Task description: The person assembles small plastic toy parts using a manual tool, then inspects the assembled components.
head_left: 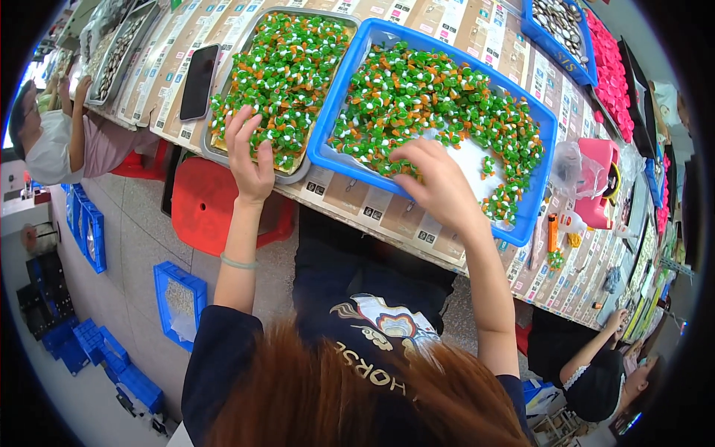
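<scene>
My left hand (252,159) is over the near left part of a grey metal tray (300,176), its fingers apart and nothing visibly held. The tray is heaped with small green, orange and white plastic pieces (287,74). To its right is a blue plastic bin (546,149) of the same kind of pieces (395,89), lined with white sheet. My right hand (436,179) reaches over the bin's near wall, fingers bent down at the pieces. A gap shows between its thumb and forefinger; the undersides of the fingers are hidden.
A black phone (199,82) lies left of the metal tray. A red stool (205,205) stands below the table edge. Right of the bin are a pink container (596,179) and an orange tool (553,232). Co-workers sit at left (56,145) and lower right (596,372).
</scene>
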Action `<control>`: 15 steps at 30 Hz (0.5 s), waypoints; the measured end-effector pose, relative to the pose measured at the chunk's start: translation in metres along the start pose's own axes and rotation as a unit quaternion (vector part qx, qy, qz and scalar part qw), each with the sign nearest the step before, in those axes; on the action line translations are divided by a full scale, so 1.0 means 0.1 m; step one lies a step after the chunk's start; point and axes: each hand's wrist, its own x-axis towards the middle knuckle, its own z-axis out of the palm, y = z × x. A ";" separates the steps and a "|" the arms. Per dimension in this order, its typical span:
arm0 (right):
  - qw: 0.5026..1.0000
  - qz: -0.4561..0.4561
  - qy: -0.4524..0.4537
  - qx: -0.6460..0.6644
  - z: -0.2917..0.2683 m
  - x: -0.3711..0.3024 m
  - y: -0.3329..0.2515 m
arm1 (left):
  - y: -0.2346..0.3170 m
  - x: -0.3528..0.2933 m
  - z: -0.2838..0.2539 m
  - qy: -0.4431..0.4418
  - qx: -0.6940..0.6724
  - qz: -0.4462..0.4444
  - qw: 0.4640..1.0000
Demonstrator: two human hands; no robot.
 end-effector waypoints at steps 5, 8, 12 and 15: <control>0.998 -0.010 -0.052 -0.027 0.04 0.05 0.14 | 0.31 0.01 0.09 0.088 -0.016 -0.044 0.995; 0.999 0.030 -0.009 0.002 -0.01 -0.01 0.22 | 0.66 0.07 0.20 0.128 -0.071 -0.064 0.987; 0.900 0.189 0.112 0.375 -0.08 -0.23 0.27 | 1.16 0.18 0.36 -0.113 -0.296 -0.241 0.917; 0.694 0.242 0.010 0.679 -0.24 -0.41 0.25 | 1.41 0.20 0.62 -0.173 -0.445 -0.300 0.826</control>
